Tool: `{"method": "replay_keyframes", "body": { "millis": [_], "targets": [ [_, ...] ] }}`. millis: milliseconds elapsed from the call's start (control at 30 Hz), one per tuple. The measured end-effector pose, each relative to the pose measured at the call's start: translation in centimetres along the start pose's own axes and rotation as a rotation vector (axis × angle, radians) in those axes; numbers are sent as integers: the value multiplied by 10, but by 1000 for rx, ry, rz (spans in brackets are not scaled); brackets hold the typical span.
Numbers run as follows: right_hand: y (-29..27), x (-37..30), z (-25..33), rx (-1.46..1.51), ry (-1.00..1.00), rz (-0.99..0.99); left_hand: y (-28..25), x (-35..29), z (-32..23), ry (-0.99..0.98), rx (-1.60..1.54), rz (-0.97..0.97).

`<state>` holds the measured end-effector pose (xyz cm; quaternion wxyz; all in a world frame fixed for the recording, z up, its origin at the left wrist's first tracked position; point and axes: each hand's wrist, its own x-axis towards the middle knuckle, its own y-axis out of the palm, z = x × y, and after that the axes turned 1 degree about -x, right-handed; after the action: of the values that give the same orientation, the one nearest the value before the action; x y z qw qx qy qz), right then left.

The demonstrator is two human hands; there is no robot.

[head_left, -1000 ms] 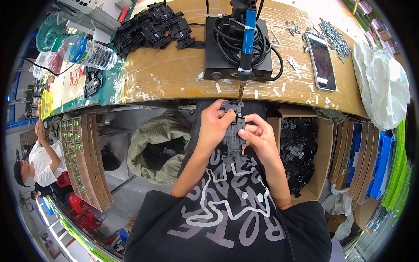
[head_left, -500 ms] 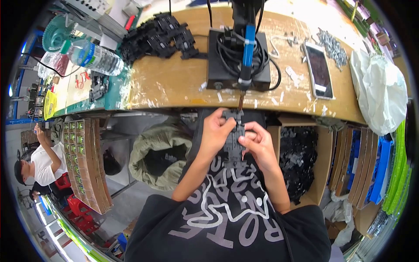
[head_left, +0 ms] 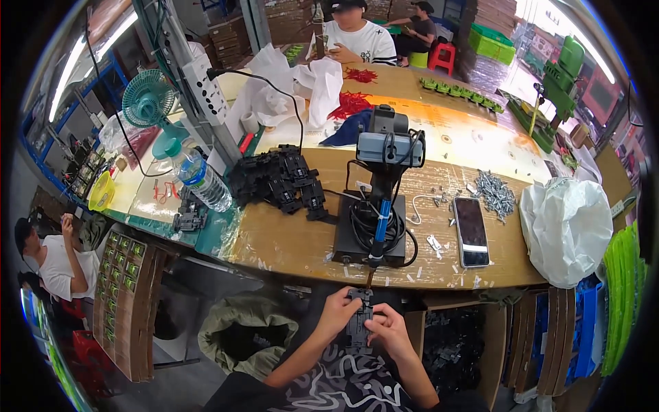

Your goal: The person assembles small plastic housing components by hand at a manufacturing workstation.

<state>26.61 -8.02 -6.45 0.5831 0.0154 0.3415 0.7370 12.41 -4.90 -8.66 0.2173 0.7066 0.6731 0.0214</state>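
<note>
Low in front of my chest, just off the front edge of the table, I hold a jointed black plastic part [head_left: 358, 332] with both hands. My left hand [head_left: 337, 313] is closed on its upper left side, fingers near the top end. On the other side my right hand [head_left: 389, 331] has its thumb and fingers bent against the part's right edge. Just above the part's top end hangs a thin copper-coloured tip [head_left: 370, 277], below a blue-wrapped shaft [head_left: 382, 221] on a black stand. Whether the tip touches the part I cannot tell.
A pile of black plastic parts [head_left: 281, 180], a water bottle [head_left: 199, 177], a phone [head_left: 471, 232], loose metal pieces [head_left: 495, 193] and a white bag [head_left: 566, 230] are on the table. Below are a green sack [head_left: 226, 323] and a carton of black parts [head_left: 494, 343]. Other people sit beyond.
My view has tilted up, bringing the far table and people into sight, so the hands appear lower. Both hands keep hold of the black plastic part under the tip.
</note>
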Motion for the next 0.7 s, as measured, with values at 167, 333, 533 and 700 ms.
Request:
{"method": "replay_keyframes", "body": {
  "millis": [167, 333, 533, 700],
  "targets": [
    [-2, 2, 0, 19, 13, 1, -1, 2, -1, -23, 44, 8],
    [-5, 1, 0, 25, 8, 37, 1, 1, -5, -49, 48, 26],
    [-2, -1, 1, 19, 18, 42, 0, -3, -7, -54, 28, 20],
    [-3, 0, -2, 15, 4, 46, -1, -2, -6, -70, 29, 24]
  ]
}}
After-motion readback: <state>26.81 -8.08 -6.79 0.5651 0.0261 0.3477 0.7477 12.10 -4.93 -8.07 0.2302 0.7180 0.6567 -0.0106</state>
